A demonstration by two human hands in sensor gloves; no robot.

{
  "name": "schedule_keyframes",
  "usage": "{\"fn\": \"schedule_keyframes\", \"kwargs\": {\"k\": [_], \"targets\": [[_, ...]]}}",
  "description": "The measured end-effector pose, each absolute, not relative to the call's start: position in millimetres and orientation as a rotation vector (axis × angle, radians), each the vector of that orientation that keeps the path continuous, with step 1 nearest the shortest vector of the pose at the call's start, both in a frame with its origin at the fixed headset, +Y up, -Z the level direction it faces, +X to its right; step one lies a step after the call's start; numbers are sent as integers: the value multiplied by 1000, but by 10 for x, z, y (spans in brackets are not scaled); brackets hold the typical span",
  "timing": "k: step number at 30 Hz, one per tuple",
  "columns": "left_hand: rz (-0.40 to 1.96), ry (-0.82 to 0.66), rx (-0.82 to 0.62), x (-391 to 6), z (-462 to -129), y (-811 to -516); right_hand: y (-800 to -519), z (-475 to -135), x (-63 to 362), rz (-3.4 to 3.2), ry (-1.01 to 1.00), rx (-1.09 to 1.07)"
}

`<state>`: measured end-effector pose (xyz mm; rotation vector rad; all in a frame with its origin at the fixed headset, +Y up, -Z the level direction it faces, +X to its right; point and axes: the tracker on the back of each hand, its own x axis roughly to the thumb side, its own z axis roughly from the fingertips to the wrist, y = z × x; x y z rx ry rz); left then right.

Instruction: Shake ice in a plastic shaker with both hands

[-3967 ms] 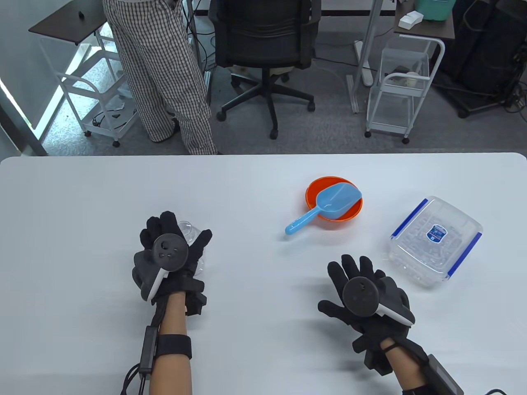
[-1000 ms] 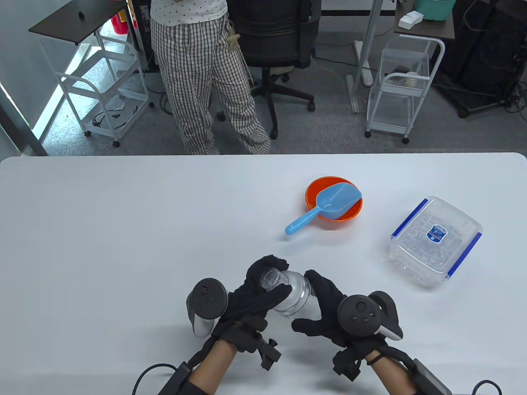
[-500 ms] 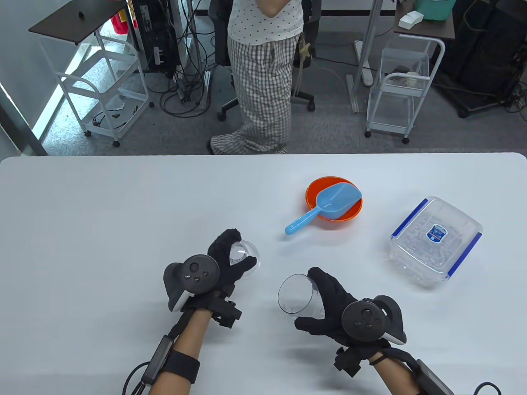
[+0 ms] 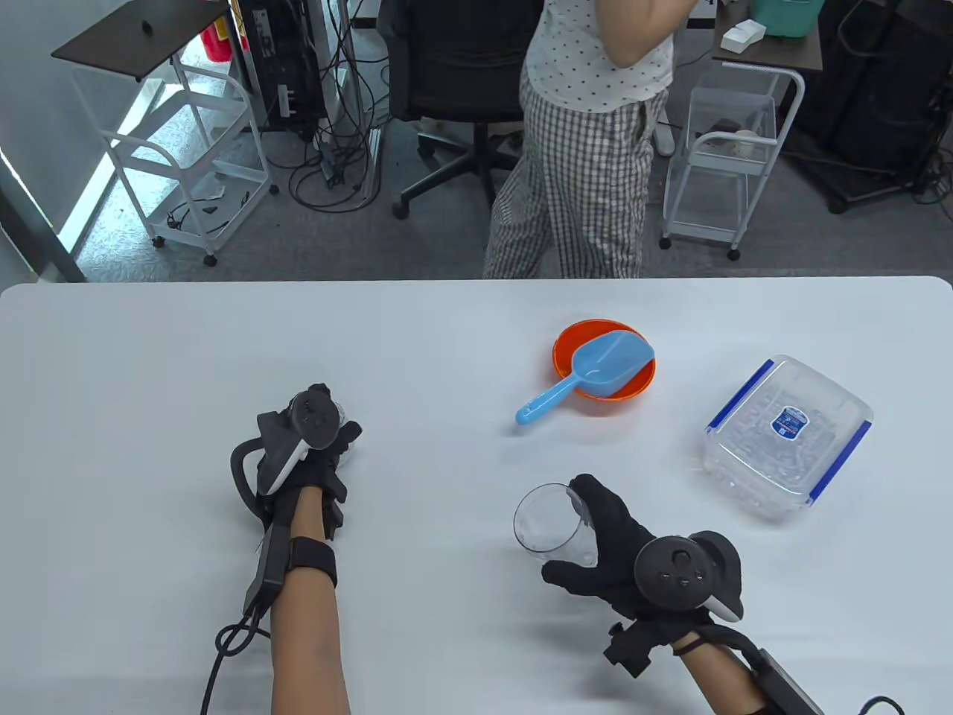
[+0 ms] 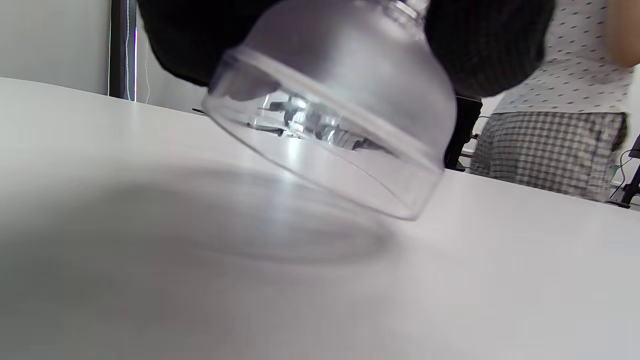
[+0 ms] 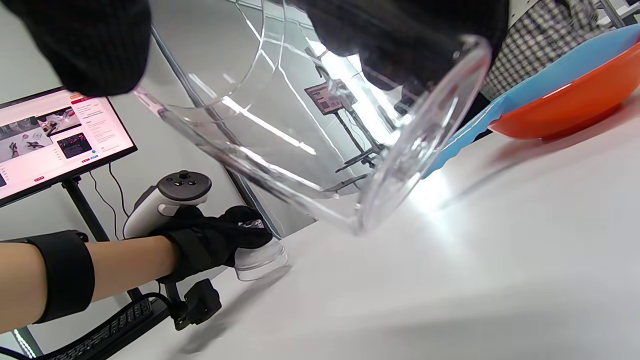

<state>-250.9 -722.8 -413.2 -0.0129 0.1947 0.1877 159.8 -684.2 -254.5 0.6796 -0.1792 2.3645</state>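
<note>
The clear cup [image 4: 547,521] is gripped in the right hand [image 4: 622,551], tilted above the worktop [image 4: 149,357], mouth open. Well to its left, the left hand [image 4: 309,447] holds the domed lid [image 5: 335,115] tilted just over the worktop.

No legible text; container label [image 4: 789,423] too small.
</note>
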Motion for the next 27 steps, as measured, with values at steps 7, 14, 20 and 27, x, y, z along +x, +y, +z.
{"fn": "schedule_keyframes", "kwargs": {"k": [7,14,20,27], "targets": [[162,226,-48,-2611,-4241,-7294,-6896,-2576,1597,2367,-155,660],[211,283,-77,-2724,-4269,-7330,-6902,-2578,1589,2357,-146,651],[174,242,33,-2796,-4153,-7231,-6906,-2583,1590,2337,-152,642],[143,73,253,-2804,-3778,-6868,-6895,-2579,1604,2215,-131,666]]}}
